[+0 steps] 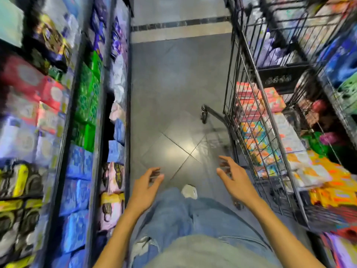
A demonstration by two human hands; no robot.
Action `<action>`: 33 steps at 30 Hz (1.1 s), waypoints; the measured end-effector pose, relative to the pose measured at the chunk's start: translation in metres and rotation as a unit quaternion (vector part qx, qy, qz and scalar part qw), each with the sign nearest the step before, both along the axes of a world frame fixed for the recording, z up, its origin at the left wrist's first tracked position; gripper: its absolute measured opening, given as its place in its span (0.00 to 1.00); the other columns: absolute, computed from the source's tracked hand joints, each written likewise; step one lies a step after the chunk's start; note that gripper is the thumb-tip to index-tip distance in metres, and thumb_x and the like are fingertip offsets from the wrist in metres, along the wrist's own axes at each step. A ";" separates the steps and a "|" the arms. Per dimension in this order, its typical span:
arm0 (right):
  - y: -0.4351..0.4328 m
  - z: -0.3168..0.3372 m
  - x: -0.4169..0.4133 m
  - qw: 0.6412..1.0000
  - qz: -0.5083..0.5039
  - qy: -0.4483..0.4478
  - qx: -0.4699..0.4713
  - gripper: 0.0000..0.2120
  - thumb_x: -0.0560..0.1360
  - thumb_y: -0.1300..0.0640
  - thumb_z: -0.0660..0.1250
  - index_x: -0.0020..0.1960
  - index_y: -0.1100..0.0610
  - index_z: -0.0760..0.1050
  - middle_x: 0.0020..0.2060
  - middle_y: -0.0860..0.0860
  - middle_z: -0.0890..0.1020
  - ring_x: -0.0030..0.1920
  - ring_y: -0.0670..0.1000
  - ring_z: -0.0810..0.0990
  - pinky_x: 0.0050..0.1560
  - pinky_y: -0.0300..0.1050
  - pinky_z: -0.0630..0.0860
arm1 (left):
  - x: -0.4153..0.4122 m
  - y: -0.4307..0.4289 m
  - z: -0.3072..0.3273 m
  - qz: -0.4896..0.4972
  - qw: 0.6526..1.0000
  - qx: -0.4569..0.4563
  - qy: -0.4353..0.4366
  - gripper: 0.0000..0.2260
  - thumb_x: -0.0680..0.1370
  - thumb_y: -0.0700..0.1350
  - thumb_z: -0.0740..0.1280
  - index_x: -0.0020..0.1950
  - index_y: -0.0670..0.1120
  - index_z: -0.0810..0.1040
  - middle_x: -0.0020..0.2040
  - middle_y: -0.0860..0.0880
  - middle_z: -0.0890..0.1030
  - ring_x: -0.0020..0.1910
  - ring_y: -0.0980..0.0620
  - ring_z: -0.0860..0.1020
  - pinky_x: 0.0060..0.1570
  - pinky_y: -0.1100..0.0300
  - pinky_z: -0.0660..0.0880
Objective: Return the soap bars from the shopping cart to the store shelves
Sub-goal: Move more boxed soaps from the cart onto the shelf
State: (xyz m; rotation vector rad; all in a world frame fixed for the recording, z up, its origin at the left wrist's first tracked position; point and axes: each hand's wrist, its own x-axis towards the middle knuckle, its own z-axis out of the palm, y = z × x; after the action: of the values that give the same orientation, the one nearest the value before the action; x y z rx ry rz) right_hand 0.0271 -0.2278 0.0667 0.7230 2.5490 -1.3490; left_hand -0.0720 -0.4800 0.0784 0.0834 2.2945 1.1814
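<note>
Hovering over the floor (173, 84), left hand (147, 185) and right hand (234, 180) are both out front, each grip loose, fingers half-curled on nothing. Soap bars (274, 101) sit stacked inside the cart (246, 78) on the right; packed shelves (103, 105) run along the left, well apart from the cart.

The coloured packets on the dark metal store shelves (94, 180) down the left of the frame are smeared, and I can't read their print. The black wire shopping cart (241, 64) runs off the right edge. Its orange and yellow packets (332, 180), lower right, blur together. My jeans hide most of my white shoe (190, 191).
</note>
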 end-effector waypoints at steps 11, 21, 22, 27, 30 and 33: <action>0.057 0.009 -0.096 0.984 -0.175 0.020 -0.007 0.16 0.77 0.46 0.63 0.63 0.46 0.69 0.54 0.47 0.79 0.52 0.50 0.79 0.52 0.47 0.76 | -0.166 0.121 0.001 -0.201 0.980 -0.001 0.003 0.08 0.79 0.47 0.64 0.57 0.53 0.73 0.50 0.56 0.77 0.45 0.69 0.74 0.50 0.72 0.72; 0.066 0.032 -0.099 0.832 -0.553 0.038 0.030 0.16 0.74 0.48 0.65 0.59 0.54 0.74 0.47 0.48 0.81 0.43 0.49 0.80 0.49 0.48 0.77 | -0.252 0.326 0.054 -0.516 0.849 0.093 0.070 0.07 0.79 0.47 0.64 0.57 0.51 0.75 0.47 0.55 0.80 0.45 0.59 0.78 0.44 0.73 0.71; 0.064 0.034 -0.096 0.811 -0.582 0.035 0.039 0.12 0.75 0.52 0.67 0.57 0.53 0.74 0.46 0.48 0.82 0.43 0.48 0.80 0.49 0.48 0.77 | -0.252 0.341 0.054 -0.528 0.839 0.105 0.078 0.09 0.79 0.49 0.64 0.57 0.49 0.76 0.47 0.54 0.80 0.44 0.59 0.78 0.45 0.70 0.72; 0.059 0.050 -0.080 0.717 -0.691 0.054 0.073 0.12 0.76 0.60 0.66 0.54 0.45 0.72 0.44 0.44 0.81 0.43 0.39 0.79 0.43 0.28 0.72 | -0.234 0.398 0.063 -0.563 0.805 0.170 0.078 0.06 0.79 0.45 0.64 0.54 0.48 0.77 0.46 0.53 0.80 0.42 0.67 0.77 0.40 0.75 0.69; 0.073 0.056 -0.070 0.681 -0.725 0.066 0.079 0.10 0.76 0.61 0.66 0.53 0.48 0.73 0.44 0.44 0.80 0.43 0.36 0.78 0.44 0.22 0.69 | -0.212 0.430 0.062 -0.615 0.773 0.151 0.032 0.08 0.79 0.46 0.63 0.57 0.48 0.76 0.47 0.54 0.79 0.42 0.63 0.77 0.38 0.75 0.70; 0.103 0.051 -0.051 0.669 -0.736 0.040 0.092 0.07 0.76 0.60 0.66 0.54 0.55 0.76 0.43 0.48 0.80 0.42 0.39 0.77 0.45 0.27 0.72 | -0.178 0.461 0.045 -0.675 0.733 0.083 -0.004 0.10 0.79 0.47 0.64 0.58 0.47 0.76 0.46 0.55 0.78 0.43 0.60 0.76 0.39 0.75 0.69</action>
State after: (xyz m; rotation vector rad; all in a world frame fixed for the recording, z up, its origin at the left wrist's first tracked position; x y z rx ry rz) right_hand -0.0243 -0.1251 0.1181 3.1633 1.7746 -1.1976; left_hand -0.2501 -0.0187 0.1232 1.5006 1.3735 0.5007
